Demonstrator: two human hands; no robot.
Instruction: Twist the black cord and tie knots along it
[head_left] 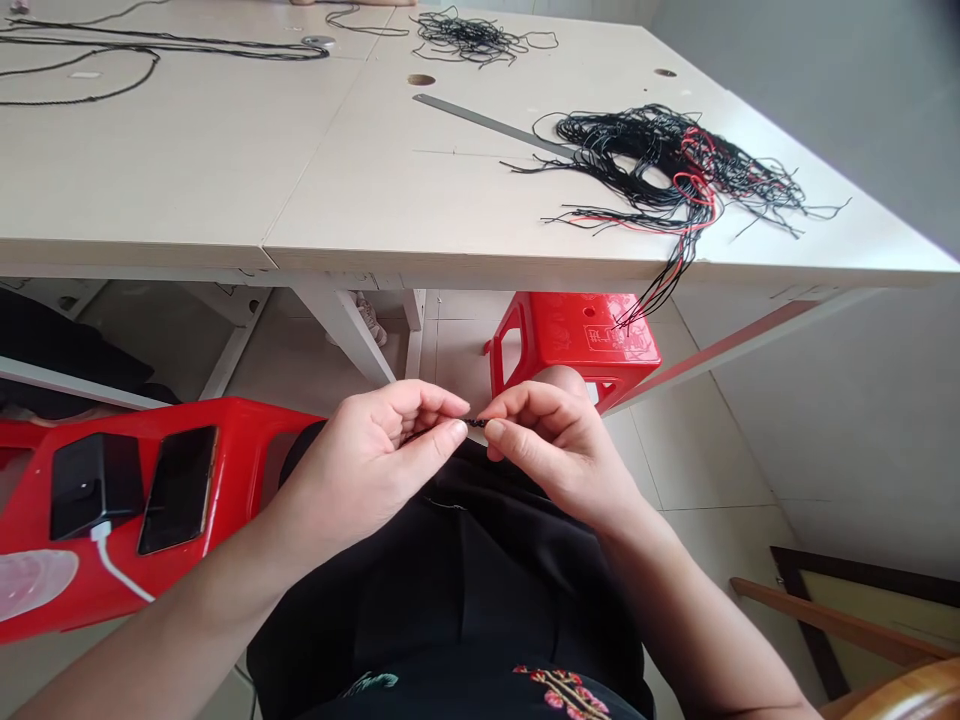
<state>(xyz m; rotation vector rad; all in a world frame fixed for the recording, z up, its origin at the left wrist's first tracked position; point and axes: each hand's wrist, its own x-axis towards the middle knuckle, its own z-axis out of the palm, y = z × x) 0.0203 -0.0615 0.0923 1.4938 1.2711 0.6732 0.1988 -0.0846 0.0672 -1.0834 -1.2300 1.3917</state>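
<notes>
A short stretch of black braided cord (475,423) shows between my two hands, held above my lap. My left hand (394,435) pinches it between thumb and fingertips. From the other side, my right hand (544,435) grips it the same way, its thumb and forefinger close to the left ones. The rest of the cord is hidden behind my fingers or lost against my black clothing. Beyond my hands, a large bundle of black cords (637,150) with a few red strands lies on the table (337,190), some ends hanging over its front edge.
A steel ruler (487,124) lies partly under the bundle. Farther back is a smaller heap of black cord (472,38), with long cords (225,47) at left. A red stool (585,330) stands under the table. At left, another red stool (240,440) carries a phone (178,490) and black case (97,485).
</notes>
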